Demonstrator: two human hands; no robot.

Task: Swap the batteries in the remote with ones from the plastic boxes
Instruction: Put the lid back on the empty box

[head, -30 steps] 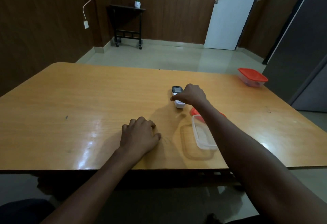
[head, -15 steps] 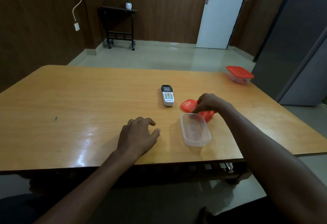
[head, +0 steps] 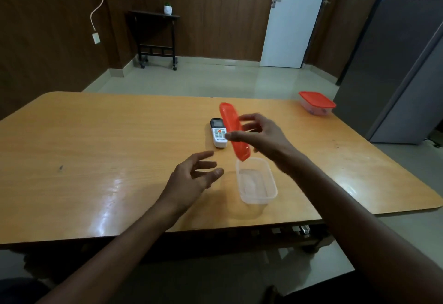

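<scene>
The only lettering sits on the remote [head: 218, 133], lying on the table just beyond the left hand [head: 191, 179] and beside the right hand [head: 261, 135]: a small dark brand word on its white lower face, below the buttons, too blurred to read for certain; its screen shows nothing legible

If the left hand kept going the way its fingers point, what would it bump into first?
Probably the clear plastic box. The left hand is open, fingers pointing right and slightly away, toward the box's near-left wall. Depth is unclear, so it might pass above the rim, under the red lid in the right hand.
</scene>
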